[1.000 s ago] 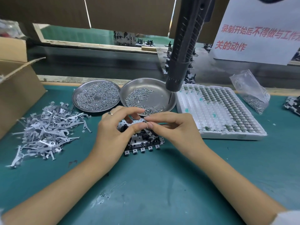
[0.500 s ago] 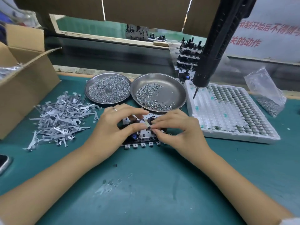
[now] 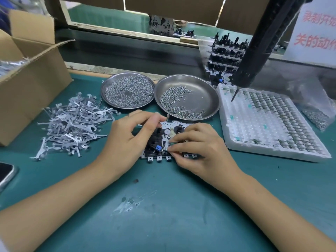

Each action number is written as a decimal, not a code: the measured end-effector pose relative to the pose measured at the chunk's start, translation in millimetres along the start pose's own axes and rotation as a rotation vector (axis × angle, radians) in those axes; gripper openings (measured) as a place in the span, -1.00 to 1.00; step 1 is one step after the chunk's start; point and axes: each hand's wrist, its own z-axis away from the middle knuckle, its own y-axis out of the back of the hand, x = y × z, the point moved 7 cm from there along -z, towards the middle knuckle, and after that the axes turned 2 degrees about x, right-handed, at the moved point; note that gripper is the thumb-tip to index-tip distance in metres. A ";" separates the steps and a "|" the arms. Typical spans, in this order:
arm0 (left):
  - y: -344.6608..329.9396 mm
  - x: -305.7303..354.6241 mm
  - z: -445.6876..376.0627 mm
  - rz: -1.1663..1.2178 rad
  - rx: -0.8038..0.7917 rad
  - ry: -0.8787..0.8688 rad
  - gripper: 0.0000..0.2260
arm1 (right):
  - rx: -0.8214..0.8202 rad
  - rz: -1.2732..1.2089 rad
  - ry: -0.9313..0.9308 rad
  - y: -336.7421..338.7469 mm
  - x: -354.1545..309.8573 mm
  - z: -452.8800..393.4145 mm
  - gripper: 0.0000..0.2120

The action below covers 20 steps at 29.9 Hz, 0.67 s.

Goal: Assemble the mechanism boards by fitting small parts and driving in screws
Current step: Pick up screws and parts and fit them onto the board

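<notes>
**Ming:** Head view puts the bare green mat (image 3: 163, 206) nearest us, then both forearms running up to the board (image 3: 169, 135) lying flat in the middle.

**Lan:** A second ago both hands met over its top, fingertips pinched together. Now they have come down onto it. The right hand (image 3: 201, 148) has dropped to the near edge, and its fingers look pinched on some tiny part beside the blue piece (image 3: 157, 147); what part, I cannot tell.

**Ming:** And the left hand (image 3: 127, 137)?

**Lan:** Fingers curled, thumb and forefinger closed at the board's far left corner, steadying it. My guess: the small part has gone from being lined up in the air to being seated, so fitting is nearly done and a screw comes next.

**Ming:** Further out?

**Lan:** Left of the board, a heap of grey metal levers (image 3: 72, 124), with a phone (image 3: 5, 173) at the mat's edge and a cardboard box (image 3: 31, 84) behind. Just past the hands, two steel dishes of screws, the left dish (image 3: 127, 91) fuller than the right dish (image 3: 187, 97). To the right, a white tray (image 3: 269, 124) of small parts, and a plastic bag (image 3: 314, 110) of more.

**Ming:** The driver?

**Lan:** The black screwdriver (image 3: 254, 57) hangs over the tray, untouched. It seems swung further right than before, though our viewpoint shifted too. Finished boards (image 3: 225, 57) are stacked at the back.
</notes>
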 end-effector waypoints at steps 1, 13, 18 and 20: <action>-0.4 1.8 0.2 -0.015 -0.009 -0.012 -0.82 | -0.005 0.010 0.010 0.1 -0.8 -0.5 -0.93; -22.4 11.6 11.4 -0.439 -0.260 -0.268 -0.66 | -0.028 -0.269 -0.260 0.5 10.5 1.5 -0.85; -23.1 11.1 11.8 -0.412 -0.235 -0.300 -0.67 | -0.048 -0.326 -0.322 -0.4 13.9 5.4 -0.82; -22.8 10.9 11.1 -0.389 -0.230 -0.301 -0.67 | -0.054 -0.325 -0.326 -0.5 14.3 6.2 -0.81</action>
